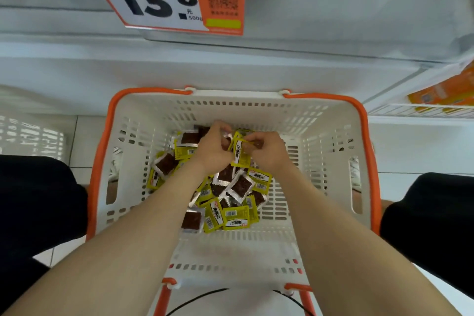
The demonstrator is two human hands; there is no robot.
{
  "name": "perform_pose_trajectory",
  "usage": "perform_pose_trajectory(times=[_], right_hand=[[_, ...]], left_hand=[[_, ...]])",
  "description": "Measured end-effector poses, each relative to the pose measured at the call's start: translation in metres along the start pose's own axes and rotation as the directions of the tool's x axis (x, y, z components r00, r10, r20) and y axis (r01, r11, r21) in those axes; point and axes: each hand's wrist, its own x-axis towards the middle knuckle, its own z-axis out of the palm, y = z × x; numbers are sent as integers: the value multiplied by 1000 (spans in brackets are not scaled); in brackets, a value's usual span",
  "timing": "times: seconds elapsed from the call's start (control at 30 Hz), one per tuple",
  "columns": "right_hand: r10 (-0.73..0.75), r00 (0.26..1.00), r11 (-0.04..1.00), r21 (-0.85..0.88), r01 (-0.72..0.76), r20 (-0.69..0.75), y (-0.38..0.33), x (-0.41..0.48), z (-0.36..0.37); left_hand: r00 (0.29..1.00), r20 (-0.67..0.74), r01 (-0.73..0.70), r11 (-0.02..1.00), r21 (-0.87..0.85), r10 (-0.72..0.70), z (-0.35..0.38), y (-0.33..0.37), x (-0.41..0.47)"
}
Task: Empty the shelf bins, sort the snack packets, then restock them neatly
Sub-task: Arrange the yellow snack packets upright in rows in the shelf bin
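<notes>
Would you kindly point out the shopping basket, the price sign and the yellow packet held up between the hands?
shopping basket (256, 110), head view, on its white far wall.
price sign (164, 9), head view, on the black digit 3.
yellow packet (240, 158), head view, on its lower printed half.

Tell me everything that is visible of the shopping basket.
The shopping basket looks like white plastic, with slotted walls and floor and an orange rim. It stands upright and open on the pale floor, before the shelf, between the person's knees. A loose heap of yellow snack packets lies in it. The left hand and right hand reach inside and grip packets.
</notes>
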Motion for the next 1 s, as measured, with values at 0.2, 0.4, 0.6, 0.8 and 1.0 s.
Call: perform_pose_trajectory(times=[0.2, 0.4, 0.6, 0.8, 1.0], right_hand=[[27, 995, 993, 120, -16, -95, -14, 1, 1], [-237, 957, 840, -531, 115, -168, -12, 2, 5], [-176, 982, 717, -692, 80, -69, -13, -1, 13], [-257, 960, 931, -293, 216, -109, -16, -10, -5], [-160, 984, 987, 17, 159, 85, -38, -22, -30]], left_hand=[[996, 24, 90, 960, -264, -87, -14, 11, -12], [993, -112, -17, 999, 35, 21, -21, 6, -15], [990, -139, 38, 999, 36, -32, -26, -3, -22], [990, -136, -26, 994, 109, 41, -32, -6, -27], [995, 72, 71, 995, -75, -65, -36, 16, -34]])
